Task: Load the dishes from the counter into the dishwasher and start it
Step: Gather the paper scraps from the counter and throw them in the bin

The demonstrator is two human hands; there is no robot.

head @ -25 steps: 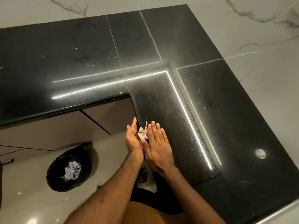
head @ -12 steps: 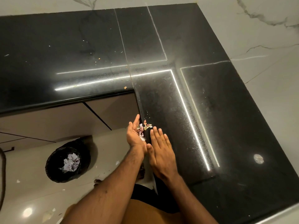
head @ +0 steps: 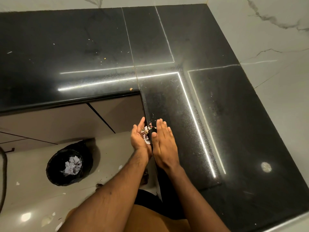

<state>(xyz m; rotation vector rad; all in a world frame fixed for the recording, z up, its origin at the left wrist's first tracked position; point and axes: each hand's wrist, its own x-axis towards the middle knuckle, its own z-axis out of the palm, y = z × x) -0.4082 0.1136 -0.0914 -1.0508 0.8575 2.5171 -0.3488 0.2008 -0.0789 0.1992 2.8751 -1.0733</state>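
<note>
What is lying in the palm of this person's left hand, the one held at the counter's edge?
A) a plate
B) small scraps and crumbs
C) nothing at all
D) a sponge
B: the left hand is cupped beside the edge of the black counter with small pale scraps lying in its palm, and the flat right hand rests on the counter next to it.

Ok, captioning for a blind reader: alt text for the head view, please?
A person's left hand is cupped at the edge of a black counter with small scraps in its palm, while the right hand lies flat on the counter beside it. A black bin with crumpled paper stands on the floor to the left.
</note>
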